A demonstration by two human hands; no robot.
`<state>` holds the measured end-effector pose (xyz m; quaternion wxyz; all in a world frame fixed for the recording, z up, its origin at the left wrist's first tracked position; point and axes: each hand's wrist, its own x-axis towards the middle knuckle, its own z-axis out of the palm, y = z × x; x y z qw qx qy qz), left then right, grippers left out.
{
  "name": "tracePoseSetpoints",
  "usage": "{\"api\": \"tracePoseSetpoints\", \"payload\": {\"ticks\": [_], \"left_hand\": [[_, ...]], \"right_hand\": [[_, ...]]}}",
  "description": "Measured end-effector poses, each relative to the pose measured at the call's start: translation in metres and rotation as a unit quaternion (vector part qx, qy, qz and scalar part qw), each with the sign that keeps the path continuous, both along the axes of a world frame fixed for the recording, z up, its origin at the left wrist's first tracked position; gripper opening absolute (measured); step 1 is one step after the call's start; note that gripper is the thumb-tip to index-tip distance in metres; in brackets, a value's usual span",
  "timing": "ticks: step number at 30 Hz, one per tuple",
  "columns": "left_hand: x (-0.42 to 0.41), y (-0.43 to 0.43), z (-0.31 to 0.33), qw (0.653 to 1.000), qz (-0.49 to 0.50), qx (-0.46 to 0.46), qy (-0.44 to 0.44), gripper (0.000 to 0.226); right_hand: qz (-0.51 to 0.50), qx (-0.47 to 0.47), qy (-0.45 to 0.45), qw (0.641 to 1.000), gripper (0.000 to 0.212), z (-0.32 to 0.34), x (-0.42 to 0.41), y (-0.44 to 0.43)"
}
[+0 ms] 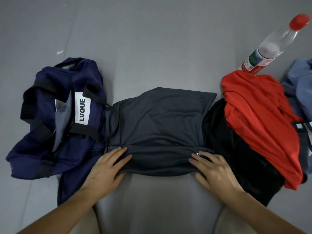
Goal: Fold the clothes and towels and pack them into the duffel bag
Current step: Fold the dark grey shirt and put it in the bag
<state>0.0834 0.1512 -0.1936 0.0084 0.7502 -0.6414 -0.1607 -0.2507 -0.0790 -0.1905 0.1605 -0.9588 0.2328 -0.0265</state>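
A white label (82, 110) on the navy duffel bag (42, 78) carries the black word "LVQUE" — its letters run sideways in this view. On the dark grey garment (160, 119), just at the right hand (214, 171), small white letters begin with "S" — the rest is hidden. The bottle label (253, 62) has print too small to read.

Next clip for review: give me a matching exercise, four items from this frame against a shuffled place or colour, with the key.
Items:
1 duffel bag
2 grey garment
3 red garment
4 bottle

Descriptions:
A red cap, far right
B centre, partly folded
C navy, at left
D lying on black cloth

Pairs: 1-C, 2-B, 3-D, 4-A
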Motion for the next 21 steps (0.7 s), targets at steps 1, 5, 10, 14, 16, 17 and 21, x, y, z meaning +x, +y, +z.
{"api": "tracePoseSetpoints", "payload": {"ticks": [1,5,10,14,16,17,21], "left_hand": [[0.004,-0.008,0.006,0.999,0.020,-0.017,0.026,0.050],[0.036,-0.057,0.044,0.986,0.124,-0.031,0.110,0.025],[0.075,-0.112,0.045,0.980,0.179,-0.029,0.076,0.022],[0.047,-0.131,0.025,0.982,0.091,-0.145,-0.077,0.035],[0.018,-0.131,0.010,0.987,0.035,-0.133,-0.084,0.045],[0.008,-0.127,0.001,0.993,0.033,-0.086,-0.074,0.051],[0.007,-0.096,-0.024,0.996,0.042,0.041,-0.071,0.069]], "right_hand": [[-0.016,0.030,-0.020,0.999,0.037,0.008,0.008,-0.006],[-0.126,0.106,-0.029,0.986,0.030,0.044,0.047,-0.043],[-0.215,0.073,-0.013,0.974,0.025,0.035,0.095,-0.091],[-0.112,-0.080,-0.064,0.988,0.042,0.017,0.088,-0.078],[0.016,-0.079,-0.011,0.997,0.055,0.002,0.077,-0.059],[0.044,-0.063,0.046,0.996,0.065,-0.006,0.070,-0.054],[0.037,-0.037,0.172,0.984,0.091,-0.020,0.042,-0.068]]}}
